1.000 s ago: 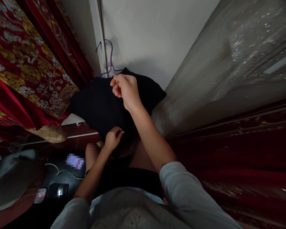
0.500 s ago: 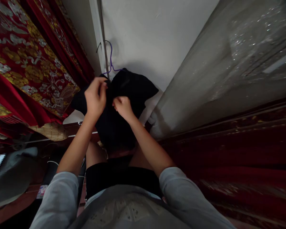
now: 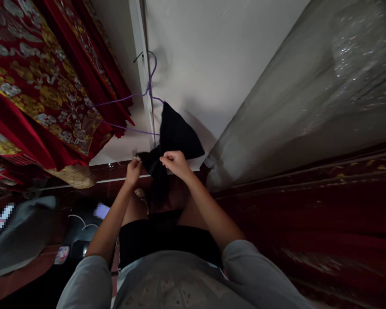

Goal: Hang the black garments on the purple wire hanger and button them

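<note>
Currently about halfway, as we read it. The black garment sits on the purple hanger by one end only. The hanger hangs from a hook on the white door frame, upper centre of the frame. Its left arm and bottom wire are bare. The cloth drapes off the right end and bunches down to centre frame.

Fingers: our left hand pinches a corner of the cloth just left of centre. Our right hand is clenched on the gathered fabric just beside it. Both are grasping the garment, hands near each other.

Done: one side seems seated on the wire. Not done: the other side is not over the bare arm, and the cloth is bunched, not spread.

Room is tight:
- The red-and-gold curtain is at the hanger's bare tip, left of frame. We can't tell whether it touches or falls just short.
- The plastic-covered surface rises at right, near the garment's right edge.
- The white wall is directly behind.
- A dark red panel fills the lower right.
- Open space is below the hands, toward our knees. The floor at lower left carries a phone and a white cable.
</note>
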A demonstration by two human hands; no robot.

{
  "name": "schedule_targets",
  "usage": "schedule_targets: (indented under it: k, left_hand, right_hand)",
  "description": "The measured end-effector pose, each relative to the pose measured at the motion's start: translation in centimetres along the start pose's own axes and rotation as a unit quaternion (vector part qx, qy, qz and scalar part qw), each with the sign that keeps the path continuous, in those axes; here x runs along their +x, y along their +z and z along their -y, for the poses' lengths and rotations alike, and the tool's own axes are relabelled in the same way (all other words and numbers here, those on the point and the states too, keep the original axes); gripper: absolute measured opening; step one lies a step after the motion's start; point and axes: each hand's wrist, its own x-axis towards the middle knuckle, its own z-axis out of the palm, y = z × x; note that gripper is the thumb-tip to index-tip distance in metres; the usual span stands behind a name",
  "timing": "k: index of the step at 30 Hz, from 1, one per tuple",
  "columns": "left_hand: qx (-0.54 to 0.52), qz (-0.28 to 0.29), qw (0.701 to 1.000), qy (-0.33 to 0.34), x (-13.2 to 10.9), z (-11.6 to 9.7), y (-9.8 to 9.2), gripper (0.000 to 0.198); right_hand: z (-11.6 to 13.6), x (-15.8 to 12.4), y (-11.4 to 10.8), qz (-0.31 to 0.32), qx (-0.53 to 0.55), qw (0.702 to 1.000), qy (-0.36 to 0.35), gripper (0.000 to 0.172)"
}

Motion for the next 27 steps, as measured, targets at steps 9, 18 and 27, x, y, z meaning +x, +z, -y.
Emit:
schedule_targets:
  k: [9,18,27]
  left_hand:
    - [0.051,0.197,0.957,0.208,1.7,-8.5,2.6,0.029]
    - [0.043,0.415,0.908,0.046,-1.2,-4.5,-1.9,0.035]
    - [0.462,0.361,0.810,0.019,2.6,-2.9,-10.9,0.018]
  right_hand:
    - [0.1,1.5,0.6,0.002,0.077,0.997,-0.004,0.025]
    - [8.1,6.0,-5.0,0.184,-0.099,0.967,-0.142,0.010]
    - [0.3,12.3,-5.0,0.040,-0.140,0.987,-0.071,0.019]
